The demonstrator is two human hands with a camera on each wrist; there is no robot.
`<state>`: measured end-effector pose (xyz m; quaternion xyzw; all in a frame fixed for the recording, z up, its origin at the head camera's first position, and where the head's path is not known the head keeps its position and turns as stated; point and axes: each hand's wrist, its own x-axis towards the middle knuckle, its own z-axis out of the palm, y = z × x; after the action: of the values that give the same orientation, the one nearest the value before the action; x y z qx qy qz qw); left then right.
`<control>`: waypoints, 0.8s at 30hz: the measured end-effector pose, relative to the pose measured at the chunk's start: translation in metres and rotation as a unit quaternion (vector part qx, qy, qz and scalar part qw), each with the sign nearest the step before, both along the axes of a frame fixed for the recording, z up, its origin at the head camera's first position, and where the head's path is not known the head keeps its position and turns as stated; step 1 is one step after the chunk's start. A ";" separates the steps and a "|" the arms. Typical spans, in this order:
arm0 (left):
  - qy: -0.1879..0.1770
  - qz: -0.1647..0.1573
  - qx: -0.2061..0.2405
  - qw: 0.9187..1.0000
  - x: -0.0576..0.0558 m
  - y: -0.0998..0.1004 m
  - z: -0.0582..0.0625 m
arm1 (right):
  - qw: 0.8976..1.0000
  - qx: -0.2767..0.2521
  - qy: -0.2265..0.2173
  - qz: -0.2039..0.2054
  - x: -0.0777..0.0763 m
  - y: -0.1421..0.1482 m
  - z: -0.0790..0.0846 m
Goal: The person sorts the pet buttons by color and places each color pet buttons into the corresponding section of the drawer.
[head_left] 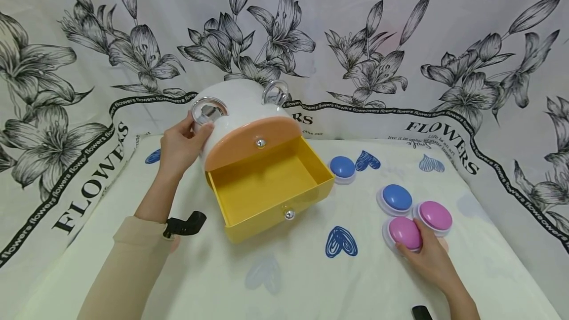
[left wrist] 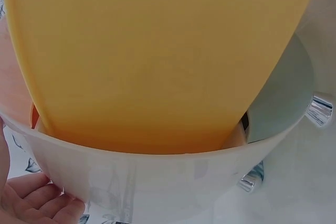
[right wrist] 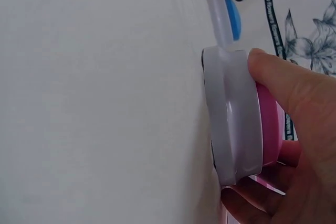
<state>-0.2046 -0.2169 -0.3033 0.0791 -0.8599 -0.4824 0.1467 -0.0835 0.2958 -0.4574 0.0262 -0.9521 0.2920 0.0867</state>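
A white rounded drawer box (head_left: 242, 98) with chrome rings on top stands at the centre in the head view. My left hand (head_left: 182, 144) grips its left side, thumb by the chrome ring (head_left: 209, 108); its fingers (left wrist: 39, 203) curl against the white shell in the left wrist view. The yellow drawer (head_left: 266, 181) is pulled out, with nothing inside, below an orange front (head_left: 249, 142) with a small knob. At the right, my right hand (head_left: 428, 256) holds a pink push button (head_left: 404, 233) by its white base (right wrist: 231, 114), between thumb and fingers.
A second pink button (head_left: 435, 215) and a blue button (head_left: 397, 197) sit beside the held one. Another blue button (head_left: 342, 168) lies near the drawer's right corner. A pale cloth with printed hearts (head_left: 341, 242) covers the table; a flowered curtain (head_left: 364, 58) hangs behind.
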 end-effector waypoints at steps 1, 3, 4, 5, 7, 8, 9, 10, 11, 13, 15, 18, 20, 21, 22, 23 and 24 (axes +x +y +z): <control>0.001 0.000 0.000 1.000 0.000 0.000 0.000 | 1.000 0.000 0.004 0.000 0.000 0.000 0.000; -0.001 0.001 -0.001 1.000 0.000 -0.001 0.000 | 1.000 0.000 0.012 0.000 0.000 0.000 0.000; -0.001 0.003 -0.001 1.000 0.000 -0.001 -0.001 | 1.000 0.002 0.016 -0.002 0.000 0.000 0.000; -0.001 0.004 -0.002 1.000 0.000 -0.002 0.000 | 1.000 0.005 0.020 -0.003 0.000 0.000 0.000; -0.002 0.006 -0.003 1.000 0.000 -0.002 0.000 | 1.000 0.012 0.023 -0.008 -0.001 0.000 0.000; -0.002 0.007 -0.003 1.000 0.000 -0.002 0.000 | 1.000 0.015 0.023 -0.010 -0.001 0.000 0.000; -0.003 0.007 -0.003 1.000 0.000 -0.002 0.000 | 1.000 0.018 0.021 -0.013 -0.001 0.000 0.001; -0.004 0.007 -0.003 1.000 0.000 -0.002 0.000 | 0.999 0.020 0.020 -0.016 -0.002 0.000 0.001; -0.006 0.007 -0.003 1.000 0.000 -0.002 0.000 | 0.999 0.022 0.016 -0.018 -0.002 0.000 0.002; -0.005 0.008 -0.003 1.000 0.000 -0.002 0.001 | 0.999 0.025 0.005 -0.020 -0.002 -0.001 0.003; -0.005 0.007 -0.002 1.000 0.000 -0.002 0.001 | 0.999 0.025 -0.008 -0.020 -0.002 -0.002 0.006; -0.003 0.005 -0.002 1.000 -0.001 -0.002 0.001 | 0.999 0.027 -0.024 -0.018 -0.002 -0.004 0.012; -0.004 0.003 -0.001 1.000 -0.001 -0.002 0.001 | 0.999 0.027 -0.026 -0.016 -0.003 -0.005 0.017; -0.006 0.003 0.000 1.000 -0.002 -0.002 0.001 | 0.999 0.027 -0.023 -0.015 -0.004 -0.006 0.020; -0.008 0.003 -0.001 1.000 -0.002 -0.002 0.000 | 0.999 0.028 -0.019 -0.014 -0.005 -0.007 0.023; -0.009 0.004 -0.001 1.000 -0.002 -0.002 0.000 | 0.999 0.028 -0.017 -0.013 -0.006 -0.009 0.026; -0.011 0.004 0.000 1.000 -0.002 -0.001 0.000 | 0.999 0.026 -0.017 -0.009 -0.007 -0.010 0.029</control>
<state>-0.2061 -0.2183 -0.3030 0.0880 -0.8612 -0.4810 0.1391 -0.0909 0.2854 -0.4284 0.0145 -0.9610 0.2664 0.0728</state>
